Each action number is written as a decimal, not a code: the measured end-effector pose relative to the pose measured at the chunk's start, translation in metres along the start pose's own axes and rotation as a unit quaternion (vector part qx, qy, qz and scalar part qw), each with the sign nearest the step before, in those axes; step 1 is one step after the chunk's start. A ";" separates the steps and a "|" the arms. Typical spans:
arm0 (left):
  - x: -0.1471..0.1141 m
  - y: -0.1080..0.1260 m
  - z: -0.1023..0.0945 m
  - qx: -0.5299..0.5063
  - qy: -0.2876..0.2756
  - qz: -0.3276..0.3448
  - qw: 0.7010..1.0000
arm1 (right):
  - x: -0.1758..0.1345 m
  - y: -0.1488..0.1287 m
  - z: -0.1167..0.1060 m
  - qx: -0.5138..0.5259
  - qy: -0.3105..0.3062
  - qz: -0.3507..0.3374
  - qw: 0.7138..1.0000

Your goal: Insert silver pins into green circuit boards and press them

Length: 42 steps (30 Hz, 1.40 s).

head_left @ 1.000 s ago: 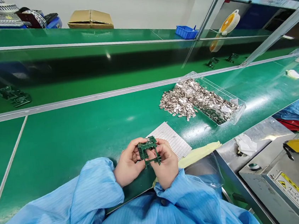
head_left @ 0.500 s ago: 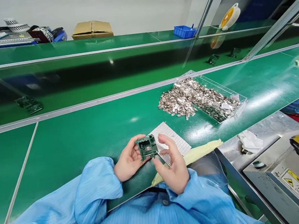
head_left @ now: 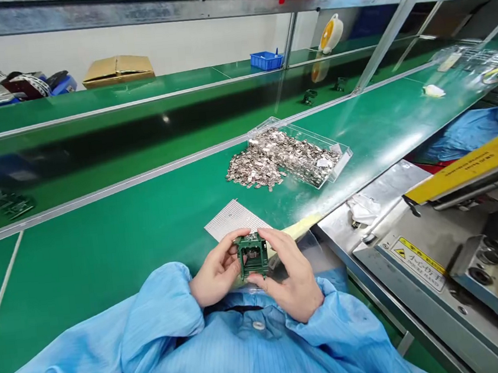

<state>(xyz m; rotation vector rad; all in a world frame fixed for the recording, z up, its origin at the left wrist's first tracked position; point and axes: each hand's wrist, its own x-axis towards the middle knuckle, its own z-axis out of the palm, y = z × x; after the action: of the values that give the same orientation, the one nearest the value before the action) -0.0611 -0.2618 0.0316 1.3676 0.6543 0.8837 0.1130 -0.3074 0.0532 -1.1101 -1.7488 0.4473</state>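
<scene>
In the head view, the chief change was at your right hand (head_left: 296,276): half a second earlier its thumb and fingers stood spread just off the work, and now they had closed in on it, fingers at the upper right corner and thumb by the lower edge. Your left hand (head_left: 214,276) kept its pinch on the left side of the same green circuit-board frame (head_left: 254,267), so you had the piece between both hands, held up at the bench's near edge, in front of your chest, with its open middle turned toward you. That suggested a steadier, two-sided hold, better suited to turning or checking the frame than the one-handed grip, though whether anything was being pressed together you could not tell from here. The view had also swung round, bringing more of the machine (head_left: 425,301) into sight past the bench's near edge on the right. Just beyond the frame, the white gridded sheet (head_left: 229,217) lay near that same edge of the bench (head_left: 137,222), while the clear tray (head_left: 343,164) and its spilled heap of metal pieces (head_left: 253,167) sat toward the back edge
</scene>
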 end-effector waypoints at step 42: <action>0.166 0.085 0.245 0.208 -0.370 0.087 0.901 | -0.165 -0.020 -0.317 -0.238 0.332 0.340 0.847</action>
<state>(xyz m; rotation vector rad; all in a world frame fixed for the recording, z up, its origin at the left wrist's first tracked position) 0.2181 -0.2573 0.1606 2.0137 0.1200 0.2943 0.3971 -0.5133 0.1227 -1.9724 -0.8173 -0.0014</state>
